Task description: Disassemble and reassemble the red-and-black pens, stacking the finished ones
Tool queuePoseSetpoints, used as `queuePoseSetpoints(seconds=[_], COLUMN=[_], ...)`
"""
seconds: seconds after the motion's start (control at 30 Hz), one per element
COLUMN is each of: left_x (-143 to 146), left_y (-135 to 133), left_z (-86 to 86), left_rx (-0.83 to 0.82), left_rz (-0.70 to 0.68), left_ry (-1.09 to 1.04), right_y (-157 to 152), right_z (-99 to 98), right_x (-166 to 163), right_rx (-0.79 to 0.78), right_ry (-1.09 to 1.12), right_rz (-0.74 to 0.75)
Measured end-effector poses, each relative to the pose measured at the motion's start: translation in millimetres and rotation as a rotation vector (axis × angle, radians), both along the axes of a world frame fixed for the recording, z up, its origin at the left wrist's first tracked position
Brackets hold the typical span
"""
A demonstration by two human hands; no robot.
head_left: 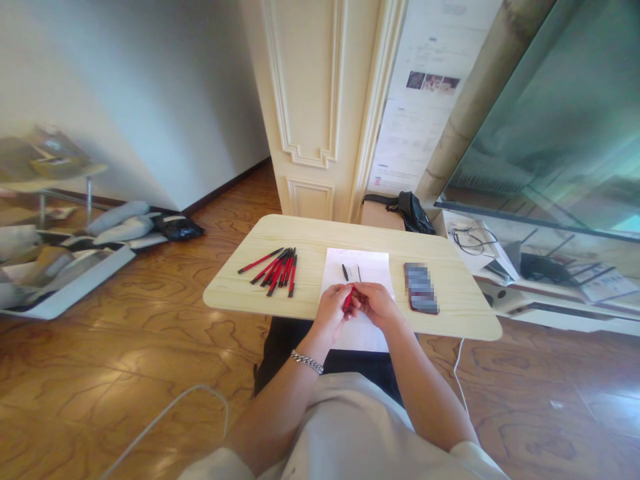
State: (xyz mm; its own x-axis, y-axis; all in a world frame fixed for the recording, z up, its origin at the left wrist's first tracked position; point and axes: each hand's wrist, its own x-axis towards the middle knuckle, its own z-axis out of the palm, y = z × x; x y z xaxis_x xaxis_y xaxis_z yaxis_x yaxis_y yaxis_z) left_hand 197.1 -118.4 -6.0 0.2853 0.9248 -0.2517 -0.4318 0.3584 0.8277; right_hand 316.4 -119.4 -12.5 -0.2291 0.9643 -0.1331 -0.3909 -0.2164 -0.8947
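My left hand (332,308) and my right hand (375,303) meet over the near part of a white paper sheet (357,267) on a small light wooden table (310,233). Both are closed around one red pen (348,300), whose red barrel shows between the fingers. Two small dark pen parts (345,271) lie on the sheet just beyond my hands. A bunch of several red and black pens (277,269) lies on the table to the left of the sheet. A silver bracelet (307,361) circles my left wrist.
A phone (421,287) lies on the table right of the sheet. A black bag (413,212) sits behind the table by a cream panelled pillar. A low shelf with cables and a router stands at right. Cushions and clutter lie on the wooden floor at left.
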Motion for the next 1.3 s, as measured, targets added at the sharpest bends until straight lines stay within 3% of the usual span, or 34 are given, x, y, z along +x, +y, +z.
queuePoseSetpoints(seconds=[0.2, 0.4, 0.53, 0.67, 0.8, 0.97, 1.13, 1.3], left_x=[1, 1, -1, -1, -2, -3, -1, 3], left_y=[-1, -2, -3, -3, -1, 1, 2, 4], left_z=[-2.3, -11.9, -17.0, -19.8, -22.3, -24.4, -23.7, -23.5], left_rx=[0.029, 0.025, 0.040, 0.057, 0.046, 0.028, 0.016, 0.015], left_rz=[-0.007, -0.032, -0.026, -0.014, -0.026, -0.028, -0.018, 0.031], left_ry=[0.029, 0.111, 0.156, 0.132, 0.105, 0.089, 0.100, 0.119], right_y=[3, 23, 49, 63, 62, 60, 48, 8], right_z=[-2.9, -12.6, -17.2, -19.2, -21.8, -21.0, -11.1, 0.9], right_x=[3, 20, 40, 46, 40, 40, 47, 38], right_rx=[0.012, 0.013, 0.080, 0.180, 0.235, 0.238, 0.252, 0.296], right_ry=[-0.004, -0.232, -0.678, -1.226, -1.451, -1.425, -1.200, -0.939], right_rz=[0.011, -0.257, -0.369, -0.376, -0.339, -0.364, -0.476, -0.348])
